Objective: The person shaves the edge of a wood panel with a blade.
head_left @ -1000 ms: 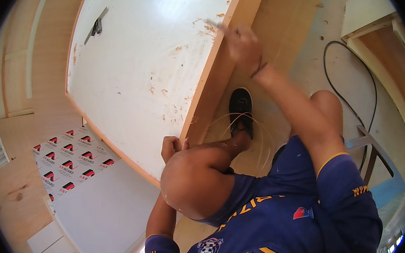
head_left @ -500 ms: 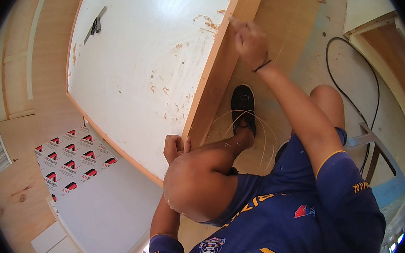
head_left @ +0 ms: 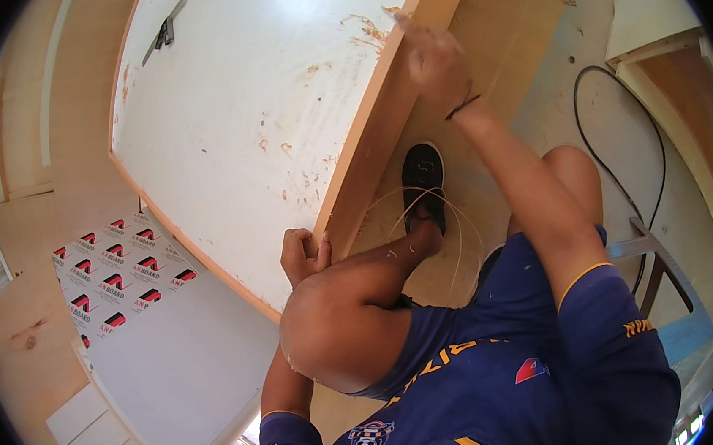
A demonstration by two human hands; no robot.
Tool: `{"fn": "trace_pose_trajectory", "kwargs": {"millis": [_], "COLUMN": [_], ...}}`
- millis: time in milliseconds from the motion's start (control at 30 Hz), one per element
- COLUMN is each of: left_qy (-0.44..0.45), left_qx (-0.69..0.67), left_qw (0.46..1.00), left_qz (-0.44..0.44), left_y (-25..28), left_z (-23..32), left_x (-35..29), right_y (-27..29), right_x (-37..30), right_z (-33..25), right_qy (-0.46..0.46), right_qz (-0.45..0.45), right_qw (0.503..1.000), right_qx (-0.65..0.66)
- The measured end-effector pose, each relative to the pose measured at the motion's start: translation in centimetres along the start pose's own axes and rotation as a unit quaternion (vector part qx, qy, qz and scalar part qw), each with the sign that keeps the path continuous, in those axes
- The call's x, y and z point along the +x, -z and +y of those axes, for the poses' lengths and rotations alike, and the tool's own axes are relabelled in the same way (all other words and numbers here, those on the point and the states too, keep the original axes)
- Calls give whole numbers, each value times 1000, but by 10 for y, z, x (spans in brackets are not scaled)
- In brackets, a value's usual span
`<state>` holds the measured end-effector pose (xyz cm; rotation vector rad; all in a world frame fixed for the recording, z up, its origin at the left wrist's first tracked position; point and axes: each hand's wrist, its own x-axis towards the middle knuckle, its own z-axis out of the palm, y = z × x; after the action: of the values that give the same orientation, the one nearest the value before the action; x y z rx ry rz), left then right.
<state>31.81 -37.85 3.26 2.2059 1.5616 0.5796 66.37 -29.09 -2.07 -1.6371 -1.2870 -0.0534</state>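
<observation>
A large white panel (head_left: 219, 107) with wood-coloured edging (head_left: 367, 149) lies in front of me. At its near corner, my left hand (head_left: 304, 254) curls its fingers around the edge, beside my bent knee. My right hand (head_left: 438, 67) is at the far part of the right edge, its index finger stretched to the rim and its other fingers folded in. Motion smears that hand, so whether it holds something small does not show. Thin brown shavings (head_left: 369, 31) are scattered on the panel near that fingertip. A black cutter knife with a metal blade (head_left: 164, 34) lies at the panel's far left.
Thin pale strips (head_left: 448, 197) curl on the floor by my black shoe (head_left: 423, 174). A black cable (head_left: 581, 101) loops at the right, near a blue-grey metal frame (head_left: 680, 338). Printed and plain grey boards (head_left: 166, 366) lie at the left. A wooden box-like piece (head_left: 652, 19) stands far right.
My right hand has shifted slightly farther along the edge and is more blurred. My left hand keeps its hold at the corner. The whole view has moved a little.
</observation>
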Motion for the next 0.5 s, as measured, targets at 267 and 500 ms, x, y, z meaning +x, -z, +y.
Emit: {"fn": "trace_pose_trajectory", "kwargs": {"millis": [267,500], "left_qy": [62,30], "left_qx": [-62,-39], "left_qw": [996,999], "left_qz": [-27,-13], "left_y": [3,9], "left_z": [6,-2], "left_x": [8,3], "right_y": [10,20], "right_x": [-114,35], "right_z": [-145,-5], "right_qy": [141,115], "right_qz": [-392,-93], "right_qw": [906,987], "right_qx": [69,-65]}}
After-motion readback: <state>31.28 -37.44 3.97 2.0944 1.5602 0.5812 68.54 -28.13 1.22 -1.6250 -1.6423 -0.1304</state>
